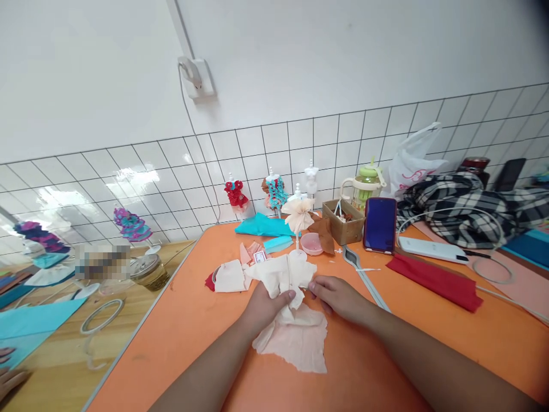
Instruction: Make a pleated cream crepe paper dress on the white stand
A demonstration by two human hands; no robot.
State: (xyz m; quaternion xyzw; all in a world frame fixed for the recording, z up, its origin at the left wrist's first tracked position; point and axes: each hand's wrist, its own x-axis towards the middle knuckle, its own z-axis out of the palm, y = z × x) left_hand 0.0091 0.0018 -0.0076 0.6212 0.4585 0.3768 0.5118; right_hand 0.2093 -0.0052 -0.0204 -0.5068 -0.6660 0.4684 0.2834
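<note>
Cream fabric [295,340] is bunched up at the middle of the orange table, its lower part hanging toward me. My left hand [268,306] is closed on it, thumb on top. On the fabric's right side, my right hand [332,293] is closed in a pinch around a small, thin metallic tool whose tip lies at the cloth; its exact kind is too small to tell. Just beyond stands a small white dress form with a cream ruffled piece [299,214]. A folded cream cloth [231,277] lies to the left.
Dress forms in red [237,194] and turquoise [277,191] stand behind. Around are a pink dish [311,244], a wooden box [345,226], a phone [380,225], grey scissors-like tool [351,256] and red cloth [435,282]. Another person's hand [11,380] shows far left.
</note>
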